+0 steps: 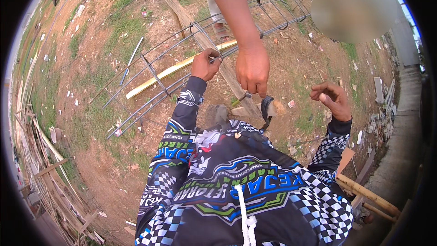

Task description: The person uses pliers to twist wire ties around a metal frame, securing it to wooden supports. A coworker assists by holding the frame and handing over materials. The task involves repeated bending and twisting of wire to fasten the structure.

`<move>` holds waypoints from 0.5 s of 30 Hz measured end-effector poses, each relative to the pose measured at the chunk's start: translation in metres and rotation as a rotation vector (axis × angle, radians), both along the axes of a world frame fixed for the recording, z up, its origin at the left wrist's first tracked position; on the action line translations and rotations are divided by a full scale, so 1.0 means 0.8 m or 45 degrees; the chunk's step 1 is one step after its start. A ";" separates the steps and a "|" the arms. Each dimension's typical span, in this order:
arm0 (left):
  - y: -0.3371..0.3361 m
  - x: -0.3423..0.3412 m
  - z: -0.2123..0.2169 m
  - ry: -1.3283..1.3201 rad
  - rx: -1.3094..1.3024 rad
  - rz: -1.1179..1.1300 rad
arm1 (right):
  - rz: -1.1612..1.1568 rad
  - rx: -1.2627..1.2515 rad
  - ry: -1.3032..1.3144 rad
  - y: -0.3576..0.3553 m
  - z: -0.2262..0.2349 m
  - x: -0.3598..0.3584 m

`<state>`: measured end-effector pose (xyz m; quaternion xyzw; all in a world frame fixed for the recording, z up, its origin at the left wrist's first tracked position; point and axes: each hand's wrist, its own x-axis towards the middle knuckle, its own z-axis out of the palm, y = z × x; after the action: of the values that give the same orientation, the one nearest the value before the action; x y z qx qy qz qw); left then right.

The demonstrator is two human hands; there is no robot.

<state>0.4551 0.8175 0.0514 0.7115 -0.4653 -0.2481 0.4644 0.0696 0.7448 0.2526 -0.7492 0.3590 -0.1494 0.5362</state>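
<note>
A long cage of grey ribbed steel bars (182, 64), bound by square stirrups, lies slantwise across bare brown earth with patches of grass, resting on a rough wooden plank (214, 54) that runs under it. A pale yellow wooden strip (173, 70) lies beneath the bars, and a short grey pipe (132, 59) rests on the ground to the left.

The person's left hand (205, 65) is closed around one of the cage's upper bars, where a stirrup crosses it. The right hand (331, 98) is raised to the right, well apart from the cage, its fingers loosely curled and holding nothing that can be made out.

Between them a co-worker in a red shirt reaches down; that co-worker's hand (251, 69) pinches a small dark hooked tool (241, 98) just below the bars, and a dark loop (266, 109) hangs beside it. This arm crosses the middle of the cage.

Stacked timber and bamboo (45, 173) crowd the left edge, and a concrete kerb with rubble (387, 123) lines the right. Open ground lies to the left of the cage.
</note>
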 end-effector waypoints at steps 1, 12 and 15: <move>0.003 0.002 -0.001 -0.010 -0.005 -0.015 | 0.158 0.058 -0.166 0.024 0.002 -0.006; 0.002 0.009 -0.012 -0.049 -0.073 -0.208 | -0.966 0.174 0.143 0.225 -0.340 0.182; 0.009 0.010 -0.007 0.007 -0.076 -0.234 | -1.305 -0.131 0.176 0.209 -0.348 0.227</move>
<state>0.4635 0.8244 0.0461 0.6511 -0.5345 -0.2777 0.4619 0.2514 0.9122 -0.0259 -0.5106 0.7066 -0.3606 0.3316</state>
